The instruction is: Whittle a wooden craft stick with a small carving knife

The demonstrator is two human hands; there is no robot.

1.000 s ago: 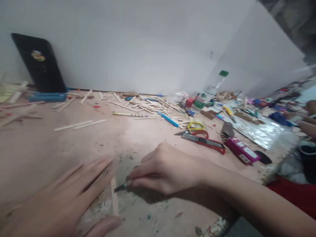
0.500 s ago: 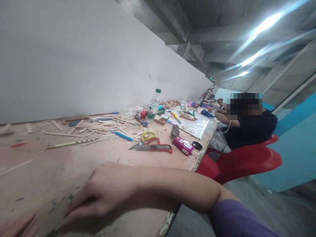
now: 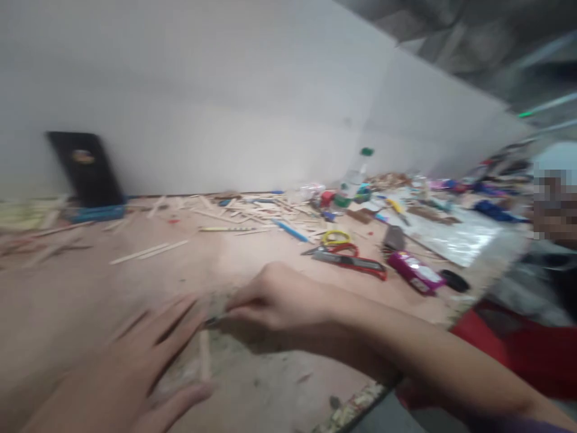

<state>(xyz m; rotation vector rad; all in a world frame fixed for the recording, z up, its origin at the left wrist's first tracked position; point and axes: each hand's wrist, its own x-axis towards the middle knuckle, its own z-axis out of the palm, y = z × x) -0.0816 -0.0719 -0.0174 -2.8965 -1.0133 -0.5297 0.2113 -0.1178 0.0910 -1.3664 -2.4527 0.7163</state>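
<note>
My left hand (image 3: 139, 361) lies flat on the table with its fingers stretched out. A short pale wooden stick (image 3: 205, 355) is between its index finger and thumb. Close by, my right hand (image 3: 279, 297) is closed in a pinch. A small dark, thin piece (image 3: 211, 322) shows at its fingertips, over the upper end of the stick; blur hides what kind of thing it is. Beyond the right hand lie a box cutter (image 3: 349, 263) with red edges and yellow-and-red-handled scissors (image 3: 336, 240).
Loose wooden sticks (image 3: 252, 207) are heaped along the wall. A blue pen (image 3: 290, 230), a purple case (image 3: 415, 272) and a black oval thing (image 3: 454, 281) lie about. A bottle (image 3: 356, 174) and a propped phone (image 3: 88, 168) stand behind. Another person (image 3: 559, 198) sits at right.
The view has swung left, bringing in the phone and more of my left hand. The stick and a small dark piece at my right fingertips now show.
</note>
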